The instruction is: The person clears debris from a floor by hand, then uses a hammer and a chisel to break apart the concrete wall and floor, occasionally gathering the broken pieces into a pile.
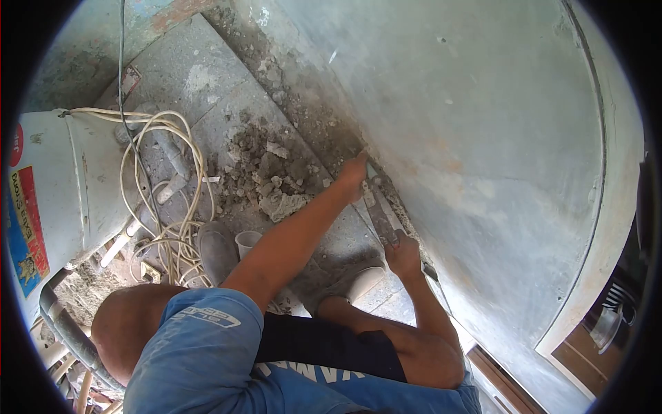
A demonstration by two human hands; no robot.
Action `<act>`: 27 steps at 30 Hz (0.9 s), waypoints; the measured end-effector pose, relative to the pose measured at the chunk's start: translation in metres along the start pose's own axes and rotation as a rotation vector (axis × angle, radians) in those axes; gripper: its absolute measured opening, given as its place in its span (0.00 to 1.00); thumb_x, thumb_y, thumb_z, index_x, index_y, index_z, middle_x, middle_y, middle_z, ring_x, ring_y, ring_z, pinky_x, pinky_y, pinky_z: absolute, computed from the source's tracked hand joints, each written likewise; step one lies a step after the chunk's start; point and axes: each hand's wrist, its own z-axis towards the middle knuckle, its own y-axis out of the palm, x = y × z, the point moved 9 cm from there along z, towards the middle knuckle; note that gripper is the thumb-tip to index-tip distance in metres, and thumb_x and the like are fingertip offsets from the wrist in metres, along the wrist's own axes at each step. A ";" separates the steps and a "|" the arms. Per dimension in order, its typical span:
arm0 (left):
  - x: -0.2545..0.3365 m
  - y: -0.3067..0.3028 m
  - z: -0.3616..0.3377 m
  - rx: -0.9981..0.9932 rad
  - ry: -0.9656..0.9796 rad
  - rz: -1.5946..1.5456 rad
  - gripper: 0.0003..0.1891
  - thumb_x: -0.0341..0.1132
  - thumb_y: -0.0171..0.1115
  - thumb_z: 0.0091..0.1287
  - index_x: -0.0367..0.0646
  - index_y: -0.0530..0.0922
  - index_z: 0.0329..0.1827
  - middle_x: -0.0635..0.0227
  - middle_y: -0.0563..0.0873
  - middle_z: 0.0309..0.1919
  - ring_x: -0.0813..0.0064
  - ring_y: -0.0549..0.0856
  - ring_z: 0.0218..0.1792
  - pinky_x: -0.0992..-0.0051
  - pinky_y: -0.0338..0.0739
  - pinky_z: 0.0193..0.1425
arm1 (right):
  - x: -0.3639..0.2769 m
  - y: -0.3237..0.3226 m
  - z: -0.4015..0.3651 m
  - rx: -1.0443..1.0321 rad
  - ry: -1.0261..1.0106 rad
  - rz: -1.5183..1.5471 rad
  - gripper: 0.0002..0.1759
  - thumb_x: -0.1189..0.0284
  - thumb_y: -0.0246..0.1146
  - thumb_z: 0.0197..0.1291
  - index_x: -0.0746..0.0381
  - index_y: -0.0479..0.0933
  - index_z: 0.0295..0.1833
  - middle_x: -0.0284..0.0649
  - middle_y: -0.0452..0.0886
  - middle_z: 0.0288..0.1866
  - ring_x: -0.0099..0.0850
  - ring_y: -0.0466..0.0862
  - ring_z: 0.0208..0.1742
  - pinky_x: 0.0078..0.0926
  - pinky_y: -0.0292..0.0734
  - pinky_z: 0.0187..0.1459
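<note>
Where the grey plastered wall point(483, 138) meets the concrete floor point(207, 96) lies a flat bar point(381, 207). A crouching co-worker's point(207, 352) near hand point(402, 255) has its grip closed around the bar, and the far hand point(355, 176) presses its upper end. Rubble point(272, 179) lies just beside it and a white cable point(165, 179) farther off.

- A grey-green plastered wall point(483, 138), stained and scuffed, fills the right side.
- Rough concrete steps point(207, 90) form the floor, with a heap of rubble point(269, 172) at the wall's foot.
- A white tank point(62, 186) with a red and blue label stands on the left, with coiled white cable point(165, 179) beside it.
- Even daylight falls on everything.
</note>
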 end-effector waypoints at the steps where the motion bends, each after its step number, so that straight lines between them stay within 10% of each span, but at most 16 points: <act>1: 0.002 0.002 -0.009 0.003 -0.007 0.003 0.14 0.46 0.44 0.72 0.46 0.69 0.35 0.68 0.71 0.18 0.76 0.69 0.13 0.71 0.65 0.17 | 0.001 0.000 -0.007 -0.004 0.007 0.003 0.12 0.67 0.63 0.51 0.63 0.73 0.37 0.50 0.79 0.24 0.45 0.83 0.29 0.37 0.74 0.29; 7: -0.006 -0.003 -0.015 -0.177 -0.018 0.014 0.15 0.48 0.46 0.72 0.48 0.67 0.33 0.71 0.69 0.18 0.76 0.69 0.16 0.73 0.70 0.23 | -0.032 -0.068 -0.047 0.385 -0.251 0.077 0.10 0.69 0.56 0.60 0.64 0.73 0.29 0.44 0.73 0.20 0.42 0.76 0.24 0.38 0.68 0.27; 18: -0.034 -0.013 -0.024 -0.087 -0.071 0.156 0.14 0.50 0.49 0.70 0.48 0.69 0.38 0.69 0.71 0.27 0.75 0.72 0.25 0.73 0.67 0.23 | 0.014 -0.040 -0.050 0.328 0.064 0.434 0.14 0.73 0.56 0.64 0.61 0.66 0.24 0.33 0.64 0.19 0.22 0.66 0.23 0.25 0.62 0.27; 25: -0.041 -0.006 -0.023 -0.094 -0.148 0.036 0.13 0.48 0.50 0.70 0.48 0.69 0.37 0.69 0.71 0.25 0.75 0.70 0.21 0.74 0.63 0.19 | -0.015 -0.067 -0.054 0.402 -0.180 0.059 0.13 0.72 0.57 0.62 0.62 0.69 0.24 0.39 0.68 0.19 0.35 0.68 0.20 0.33 0.65 0.28; 27: -0.037 -0.002 -0.021 -0.131 -0.134 0.019 0.13 0.47 0.49 0.70 0.47 0.68 0.36 0.69 0.71 0.22 0.76 0.70 0.19 0.73 0.62 0.18 | -0.019 -0.079 -0.060 0.447 -0.277 0.035 0.08 0.72 0.68 0.45 0.61 0.75 0.29 0.44 0.74 0.19 0.42 0.75 0.19 0.34 0.68 0.22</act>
